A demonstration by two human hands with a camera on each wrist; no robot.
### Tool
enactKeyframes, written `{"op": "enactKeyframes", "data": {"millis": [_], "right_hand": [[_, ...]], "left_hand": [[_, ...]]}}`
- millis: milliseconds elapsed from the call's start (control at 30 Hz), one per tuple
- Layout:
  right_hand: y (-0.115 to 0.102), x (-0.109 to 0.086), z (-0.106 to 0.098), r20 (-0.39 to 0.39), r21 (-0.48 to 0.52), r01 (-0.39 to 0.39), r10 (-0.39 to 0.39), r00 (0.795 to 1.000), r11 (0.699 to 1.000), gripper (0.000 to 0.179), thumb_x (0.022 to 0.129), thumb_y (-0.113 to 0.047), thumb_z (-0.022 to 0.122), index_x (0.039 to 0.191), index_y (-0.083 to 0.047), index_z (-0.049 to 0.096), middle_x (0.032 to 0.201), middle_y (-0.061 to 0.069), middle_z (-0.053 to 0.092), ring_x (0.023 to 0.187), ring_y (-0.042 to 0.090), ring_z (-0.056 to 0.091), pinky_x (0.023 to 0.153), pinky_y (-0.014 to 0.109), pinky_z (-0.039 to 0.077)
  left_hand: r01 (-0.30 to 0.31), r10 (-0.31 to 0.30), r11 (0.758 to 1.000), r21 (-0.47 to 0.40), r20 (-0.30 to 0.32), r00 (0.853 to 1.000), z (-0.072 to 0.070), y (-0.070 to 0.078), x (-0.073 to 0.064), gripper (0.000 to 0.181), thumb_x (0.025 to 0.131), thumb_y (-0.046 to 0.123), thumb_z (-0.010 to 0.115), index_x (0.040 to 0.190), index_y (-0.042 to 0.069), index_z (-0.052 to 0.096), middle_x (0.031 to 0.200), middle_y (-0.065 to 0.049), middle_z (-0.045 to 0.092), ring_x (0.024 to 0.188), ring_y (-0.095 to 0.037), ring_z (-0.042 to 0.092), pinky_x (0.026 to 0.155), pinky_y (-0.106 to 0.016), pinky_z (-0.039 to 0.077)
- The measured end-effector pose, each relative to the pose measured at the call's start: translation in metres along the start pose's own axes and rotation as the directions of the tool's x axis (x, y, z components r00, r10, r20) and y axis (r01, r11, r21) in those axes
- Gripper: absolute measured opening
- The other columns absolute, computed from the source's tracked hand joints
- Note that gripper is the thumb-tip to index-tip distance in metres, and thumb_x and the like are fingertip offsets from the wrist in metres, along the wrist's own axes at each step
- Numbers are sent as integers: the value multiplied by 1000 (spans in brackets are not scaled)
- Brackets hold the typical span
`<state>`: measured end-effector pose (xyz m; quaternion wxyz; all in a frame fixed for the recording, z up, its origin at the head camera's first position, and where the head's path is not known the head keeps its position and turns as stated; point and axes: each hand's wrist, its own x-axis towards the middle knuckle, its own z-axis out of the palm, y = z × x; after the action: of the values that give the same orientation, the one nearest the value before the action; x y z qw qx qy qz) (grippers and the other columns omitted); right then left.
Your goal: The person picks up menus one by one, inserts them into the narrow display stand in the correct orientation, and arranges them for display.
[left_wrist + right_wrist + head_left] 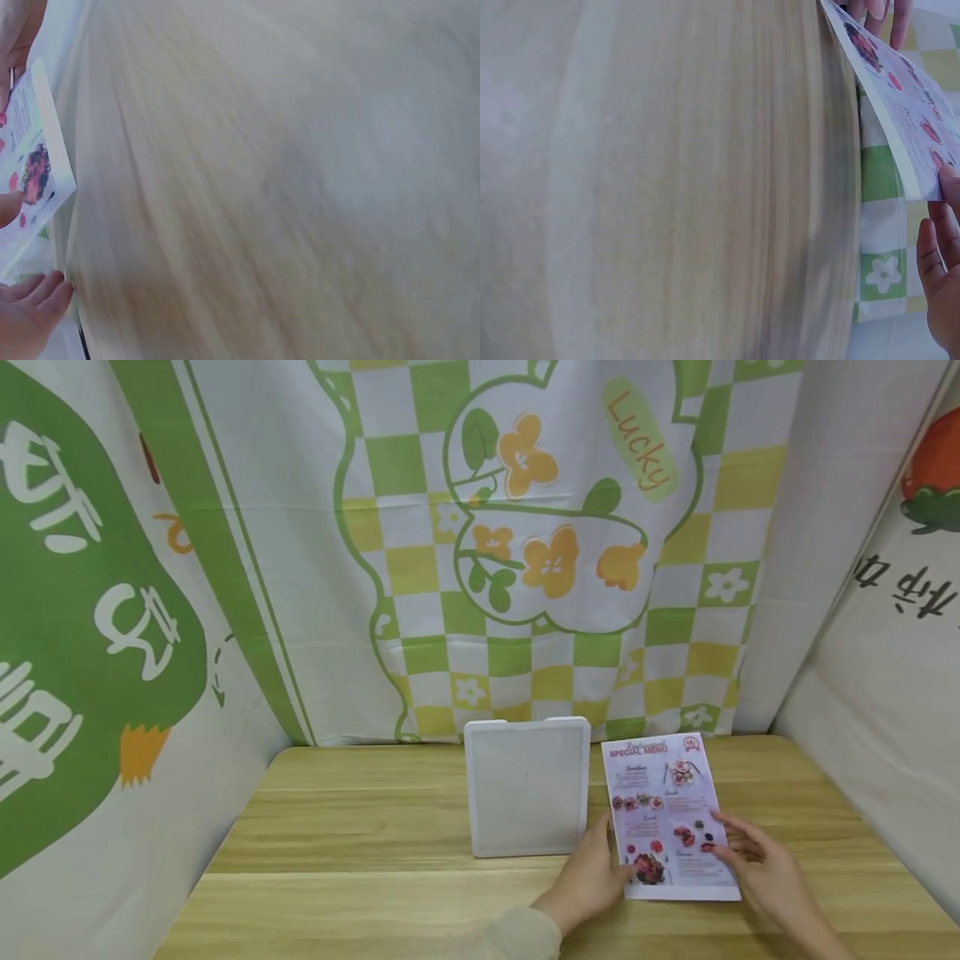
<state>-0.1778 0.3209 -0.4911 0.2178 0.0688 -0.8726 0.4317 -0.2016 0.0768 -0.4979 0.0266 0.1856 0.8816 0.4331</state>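
Observation:
Held between the two hands is a printed menu sheet (675,839) headed "SPECIAL MENU", with food pictures on a pale ground. My left hand (591,875) pinches its lower left edge, thumb on the printed face. On the opposite edge, my right hand (768,872) pinches the sheet with its thumb in front. The lower edge of the menu (900,112) shows in the right wrist view, lifted off the table. Just left of the menu stands a white rectangular frame (528,789) with a notched top edge; my left hand is near its lower right corner.
A wood-grain table (360,827) spreads beneath both hands. Behind it hangs a green and yellow checked cloth (525,656) with flowers and the word "Lucky". Printed cloth walls, the left one (247,710) and the right one (862,693), close in the sides.

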Motion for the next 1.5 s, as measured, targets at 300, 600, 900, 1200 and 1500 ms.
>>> {"op": "enactKeyframes", "data": {"millis": [300, 600, 900, 1200, 1500], "right_hand": [[-16, -5, -11, -59, 43, 3, 0, 998, 999, 47, 81, 9, 75, 126, 2, 63, 85, -10, 72, 78, -8, 62, 69, 8, 48], [-25, -8, -7, -145, 146, 76, -54, 988, 986, 54, 75, 23, 71, 126, 9, 58, 99, -22, 65, 80, -5, 62, 73, 7, 47], [-43, -10, -10, -170, 151, 46, -19, 985, 987, 51, 82, 19, 68, 130, 10, 54, 96, -21, 67, 82, -3, 61, 76, 8, 47], [-66, -7, -18, -179, 179, -78, 111, 978, 981, 48, 88, 8, 69, 134, 2, 56, 93, -20, 68, 82, -4, 63, 79, 6, 46], [-92, -1, -24, -139, 237, -300, 338, 931, 924, 44, 92, -17, 73, 134, -7, 61, 88, -25, 70, 78, -6, 65, 71, 8, 48]], "left_hand": [[0, -35, 951, -309, -108, 994, 0, 5, 1, 41, 92, 11, 70, 128, 6, 51, 100, 6, 61, 88, -4, 58, 80, -22, 52], [-43, -27, 934, -354, -190, 981, -11, 13, -3, 23, 93, 9, 67, 112, 12, 55, 93, 10, 60, 82, -1, 55, 77, -21, 51], [-97, 36, 942, -322, -190, 981, -27, 19, -10, 23, 93, 11, 68, 113, 15, 57, 91, 12, 57, 80, 1, 54, 76, -19, 51], [-117, 70, 947, -300, -162, 984, -51, 31, -23, 28, 94, 12, 68, 120, 14, 58, 92, 11, 59, 78, 2, 54, 75, -19, 51], [-195, 156, 955, -225, -177, 972, -74, 38, -32, 31, 94, 13, 69, 123, 14, 57, 90, 9, 64, 75, 2, 54, 70, -18, 51]]}}
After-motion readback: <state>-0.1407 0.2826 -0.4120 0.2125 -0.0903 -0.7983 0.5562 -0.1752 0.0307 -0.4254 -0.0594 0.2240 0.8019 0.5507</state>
